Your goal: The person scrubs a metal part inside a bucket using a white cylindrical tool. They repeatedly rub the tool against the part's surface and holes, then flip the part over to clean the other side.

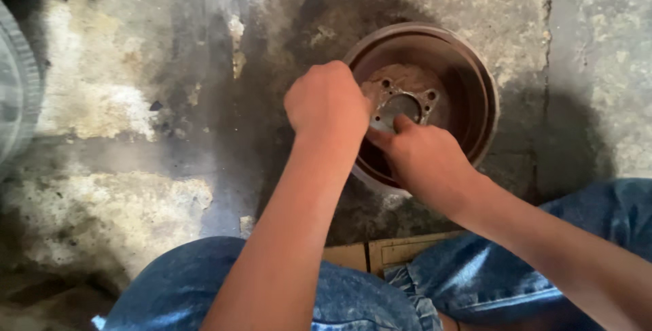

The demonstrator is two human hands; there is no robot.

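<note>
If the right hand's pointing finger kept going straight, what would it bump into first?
Probably the round center hole in the rusty brake drum; the right hand points its finger there. Depth is unclear.

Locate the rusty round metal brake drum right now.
In the head view the rusty round metal brake drum lies open side up on the stained concrete floor, upper right of centre, with the left hand and right hand at its near rim.

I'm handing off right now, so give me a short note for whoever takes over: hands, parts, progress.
Left hand: closed in a fist at the near left rim of the rusty brake drum; whatever it holds is hidden.
Right hand: inside the drum, fingers on the bolt-hole hub plate.
Drum lies open side up on the stained concrete floor.
Done and left: cannot be judged from this view.
</note>
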